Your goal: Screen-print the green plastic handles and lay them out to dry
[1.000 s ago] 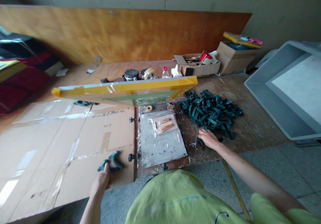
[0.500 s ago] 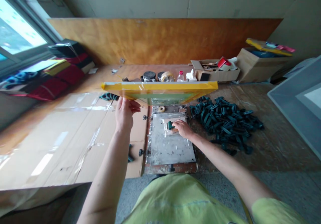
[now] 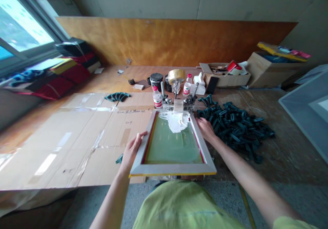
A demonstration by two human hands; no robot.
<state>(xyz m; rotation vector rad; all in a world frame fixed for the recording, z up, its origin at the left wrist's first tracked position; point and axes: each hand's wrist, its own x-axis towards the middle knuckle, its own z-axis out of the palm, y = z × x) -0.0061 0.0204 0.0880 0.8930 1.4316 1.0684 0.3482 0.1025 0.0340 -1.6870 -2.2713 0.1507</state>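
A screen-printing frame (image 3: 176, 168) with a silver rim and green mesh lies lowered in front of me, hiding the flat plate beneath. White ink (image 3: 178, 123) is spread at the far end of its mesh, beneath a pale blade (image 3: 178, 106). My left hand (image 3: 132, 152) grips the frame's left side, thumb near the rim and fingers partly hidden below. Beside the right rim is my right hand (image 3: 205, 129), close to the heap of dark green plastic parts (image 3: 235, 130); its fingertips are obscured, so I cannot tell whether they hold anything.
Flattened cardboard (image 3: 84, 136) covers the left of the table, with a row of green parts (image 3: 118, 96) on it. Behind the frame stand a red-capped bottle (image 3: 157, 98), a black tub (image 3: 156, 80) and a tape roll (image 3: 176, 76). A grey bin (image 3: 302, 116) is at the right.
The frame has swung down from its raised position, covering the plate and the small green part on it. My left hand came down with it; my right hand moved off the part, out to the right.
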